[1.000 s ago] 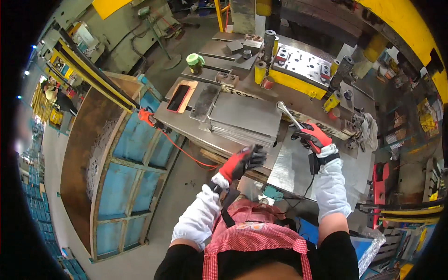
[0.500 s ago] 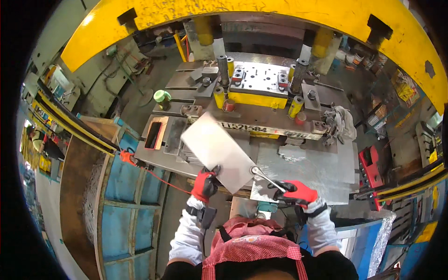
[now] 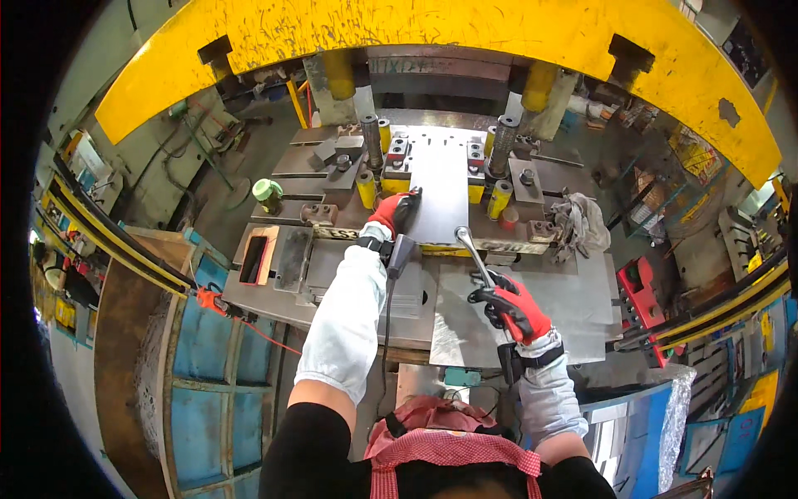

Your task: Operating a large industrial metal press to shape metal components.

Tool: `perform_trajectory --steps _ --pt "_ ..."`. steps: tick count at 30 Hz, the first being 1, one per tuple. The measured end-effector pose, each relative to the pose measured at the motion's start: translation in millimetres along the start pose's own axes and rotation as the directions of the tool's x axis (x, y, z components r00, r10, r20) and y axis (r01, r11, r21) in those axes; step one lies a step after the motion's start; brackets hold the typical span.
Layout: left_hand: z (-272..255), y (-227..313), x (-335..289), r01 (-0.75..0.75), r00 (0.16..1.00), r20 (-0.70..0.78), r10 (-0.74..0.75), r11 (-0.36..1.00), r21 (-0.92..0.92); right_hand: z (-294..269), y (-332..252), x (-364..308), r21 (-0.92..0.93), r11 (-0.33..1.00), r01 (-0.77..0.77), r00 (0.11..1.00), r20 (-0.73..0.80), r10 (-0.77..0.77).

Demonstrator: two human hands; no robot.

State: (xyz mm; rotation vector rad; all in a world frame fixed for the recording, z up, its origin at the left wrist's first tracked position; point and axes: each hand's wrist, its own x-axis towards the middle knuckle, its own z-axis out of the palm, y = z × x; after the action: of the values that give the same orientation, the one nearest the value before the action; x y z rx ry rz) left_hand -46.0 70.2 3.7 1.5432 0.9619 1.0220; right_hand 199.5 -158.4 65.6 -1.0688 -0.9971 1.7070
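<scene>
A flat rectangular metal sheet [image 3: 441, 187] reaches away from me over the press die [image 3: 400, 153], covering the middle of its top. My left hand [image 3: 396, 211], in a red and black glove, is closed at the sheet's left edge. In my right hand [image 3: 517, 309], gloved alike, is the handle of a metal tool with a round head [image 3: 475, 251], shaped like a ratchet wrench. The tool's head is at the sheet's near right corner; whether it grips the sheet I cannot tell. A stack of similar sheets [image 3: 406, 304] lies below my left forearm.
Guide posts [image 3: 371, 141] flank the die, under a yellow press beam [image 3: 432, 27]. A phone [image 3: 253, 259] and a green-lidded bottle [image 3: 267, 193] sit on the left. To the right are a grey rag [image 3: 575, 223], a large metal plate [image 3: 553, 312] and a red control box [image 3: 641, 293].
The sheet has moved away from me, turned straighter, and is now over the die. My left arm has stretched forward with it. The tool in my right hand has followed forward and stands steeper.
</scene>
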Motion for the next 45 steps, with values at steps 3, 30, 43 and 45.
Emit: perform_trajectory --steps 3,30,43,45 --pt "-37 -52 -25 0.085 0.993 -0.007 -0.116 0.763 -0.641 11 2 25 -0.009 1.000 0.006 0.996 0.089 -0.005" --pt "44 13 -59 0.056 0.912 -0.071 -0.403 0.296 -0.953 -5 50 10 0.080 0.970 0.229 0.957 -0.203 -0.209" --pt "44 10 -60 0.033 0.916 -0.100 -0.388 0.322 -0.946 -113 175 -24 0.205 0.863 0.462 0.540 -0.837 -0.091" --pt "40 4 -56 0.056 0.917 -0.070 -0.393 0.299 -0.953 -105 174 -23 0.131 0.852 0.507 0.496 -0.853 -0.164"
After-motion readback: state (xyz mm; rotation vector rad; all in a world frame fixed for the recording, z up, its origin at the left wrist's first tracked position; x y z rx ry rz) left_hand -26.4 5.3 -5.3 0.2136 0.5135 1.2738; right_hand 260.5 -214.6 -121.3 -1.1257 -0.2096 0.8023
